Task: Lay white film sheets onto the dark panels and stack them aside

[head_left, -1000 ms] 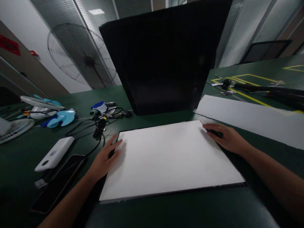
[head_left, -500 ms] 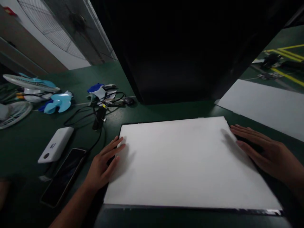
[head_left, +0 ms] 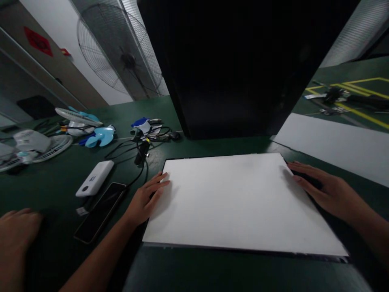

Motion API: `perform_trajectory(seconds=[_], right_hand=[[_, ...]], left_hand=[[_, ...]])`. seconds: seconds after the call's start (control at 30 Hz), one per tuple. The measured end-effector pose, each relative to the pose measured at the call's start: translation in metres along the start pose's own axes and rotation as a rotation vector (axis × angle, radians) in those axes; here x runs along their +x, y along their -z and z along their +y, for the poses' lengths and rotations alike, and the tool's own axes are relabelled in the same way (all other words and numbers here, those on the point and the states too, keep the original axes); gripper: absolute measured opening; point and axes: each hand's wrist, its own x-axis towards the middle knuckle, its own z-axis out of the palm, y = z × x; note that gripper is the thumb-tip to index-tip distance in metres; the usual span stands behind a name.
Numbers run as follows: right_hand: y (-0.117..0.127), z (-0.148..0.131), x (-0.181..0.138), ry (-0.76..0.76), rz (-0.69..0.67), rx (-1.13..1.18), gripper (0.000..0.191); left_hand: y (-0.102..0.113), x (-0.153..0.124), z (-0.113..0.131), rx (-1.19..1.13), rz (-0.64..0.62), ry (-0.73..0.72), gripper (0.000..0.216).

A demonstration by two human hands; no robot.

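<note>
A flat white rectangular panel [head_left: 237, 202] with a thin dark edge lies on the green table [head_left: 182, 275] in front of me. At its left edge rests my left hand [head_left: 146, 200], fingers stretched out with the tips over the white surface. My right hand [head_left: 325, 188] lies along the opposite edge, its fingers extended and touching or almost touching the side. Neither hand grips anything. Behind the panel stands a large dark screen-like slab [head_left: 243, 81], tilted in view.
Left of the panel lie a white power bank [head_left: 95, 178], a phone [head_left: 100, 213] and tangled cables [head_left: 142, 152]. Parts of a small fan [head_left: 100, 136] sit farther left. Another person's hand [head_left: 21, 227] is at the left edge. A white sheet [head_left: 337, 146] lies at right.
The camera view has tilted up and shifted left, so more of the room shows. Another person's hand has come further into view at left. Both my hands keep their places at the panel's edges.
</note>
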Motion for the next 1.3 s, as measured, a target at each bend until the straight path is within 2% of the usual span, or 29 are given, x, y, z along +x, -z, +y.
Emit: perform_trajectory(seconds=[0.27, 0.43, 0.63, 0.8, 0.93, 1.0, 1.1, 1.17, 1.3], right_hand=[[-0.002, 0.001, 0.001, 0.037, -0.016, 0.008, 0.054], [0.003, -0.005, 0.001, 0.08, -0.026, 0.024, 0.047], [0.011, -0.01, -0.002, -0.017, 0.003, 0.015, 0.045], [0.027, 0.025, 0.0, -0.012, 0.214, -0.113, 0.049], [0.031, 0.063, 0.002, -0.109, 0.279, -0.171, 0.068], [0.03, 0.071, 0.0, -0.152, 0.274, -0.196, 0.074], [0.029, 0.065, -0.005, -0.16, 0.286, -0.246, 0.075], [0.031, 0.054, -0.01, -0.143, 0.298, -0.313, 0.07], [0.038, 0.036, -0.017, -0.153, 0.234, -0.43, 0.033]], left_hand=[[0.005, 0.001, -0.002, 0.026, -0.019, -0.028, 0.042], [0.005, -0.001, 0.001, 0.051, -0.019, -0.026, 0.043], [0.002, -0.004, 0.0, 0.068, -0.018, -0.028, 0.046], [0.0, -0.006, -0.001, 0.053, -0.014, -0.042, 0.047], [0.002, -0.007, 0.001, 0.037, -0.007, -0.049, 0.049], [0.002, -0.007, 0.001, 0.042, -0.01, -0.055, 0.05], [0.003, -0.008, 0.0, 0.052, -0.013, -0.054, 0.051], [0.003, -0.01, 0.0, 0.054, -0.016, -0.061, 0.051], [0.005, -0.011, 0.0, 0.052, -0.016, -0.089, 0.052]])
